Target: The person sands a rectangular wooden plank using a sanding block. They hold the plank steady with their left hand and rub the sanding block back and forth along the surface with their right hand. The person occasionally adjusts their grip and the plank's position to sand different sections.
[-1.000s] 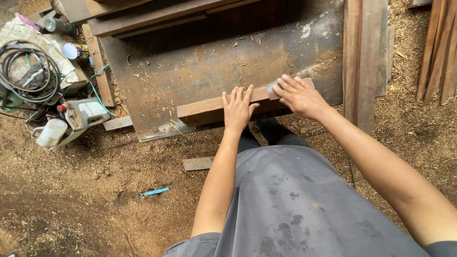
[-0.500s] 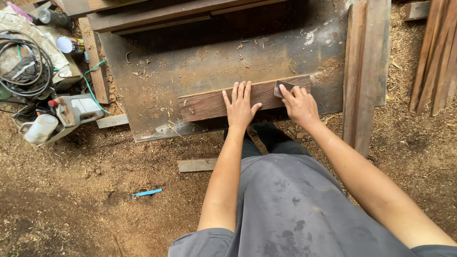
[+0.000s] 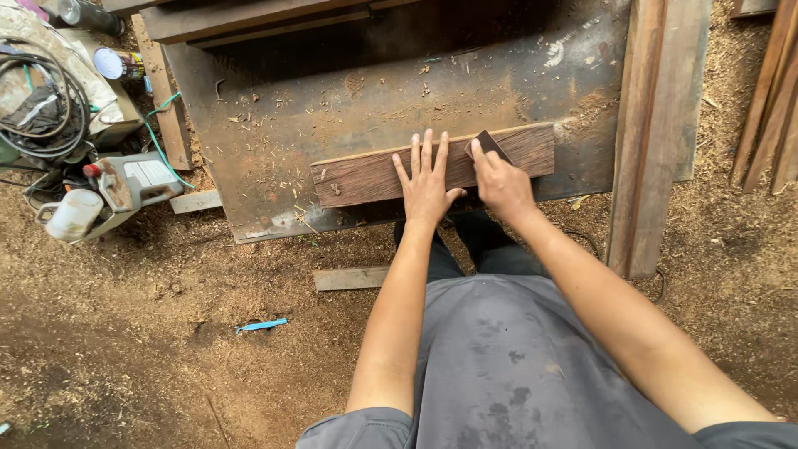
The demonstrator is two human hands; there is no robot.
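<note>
- I saw the left hand point(image 3: 428, 185) spread flat, fingers splayed and holding nothing, pressed on the wooden plank point(image 3: 366, 176) just left of the frame's centre.
- The right hand point(image 3: 501, 185) was closed around a small dark sanding block point(image 3: 489, 145), held against the plank's upper edge, right of centre.
- The plank lay across the dusty metal table point(image 3: 332, 100) in the upper middle of the frame, its right end near the upright boards point(image 3: 657, 133) at the right.
- Compared with a second ago, the block had slid leftward from the plank's right end until the two hands were almost side by side; I judged that to be a sanding stroke along the face, with the flat hand steadying the wood.
- The plank also showed more fully and sat higher in the frame than earlier, mostly from the head camera shifting.
- The power tool point(image 3: 133, 183) and coiled cable point(image 3: 41, 91) at the upper left, and the blue scrap point(image 3: 262, 325) on the sawdust floor, kept their places.
</note>
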